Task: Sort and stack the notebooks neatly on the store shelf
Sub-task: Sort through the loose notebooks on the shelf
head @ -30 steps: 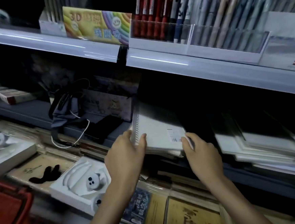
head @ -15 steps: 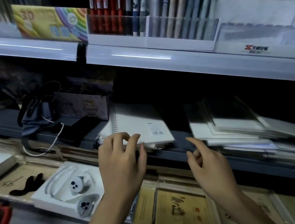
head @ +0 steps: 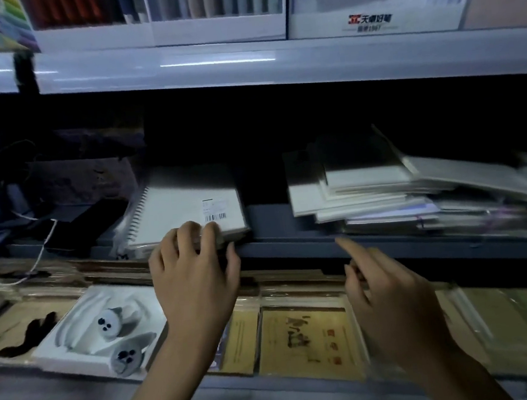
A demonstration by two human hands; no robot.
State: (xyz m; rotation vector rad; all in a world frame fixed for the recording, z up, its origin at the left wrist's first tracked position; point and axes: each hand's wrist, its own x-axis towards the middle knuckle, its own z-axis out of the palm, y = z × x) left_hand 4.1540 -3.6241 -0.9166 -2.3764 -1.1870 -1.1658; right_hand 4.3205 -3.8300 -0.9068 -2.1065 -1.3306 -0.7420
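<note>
L hand (head: 196, 281) grips notebook (head: 187, 209) edge on shelf (head: 270, 219); R hand (head: 390, 300) loose, empty, near messy pile (head: 375, 191).

The grey middle shelf (head: 267, 218) carries a squared stack of spiral notebooks (head: 187, 209) at its front edge, a slumped pile of notebooks (head: 381, 196) well apart to the right, and a dark bag (head: 1, 214) with a white cord at far left
</note>
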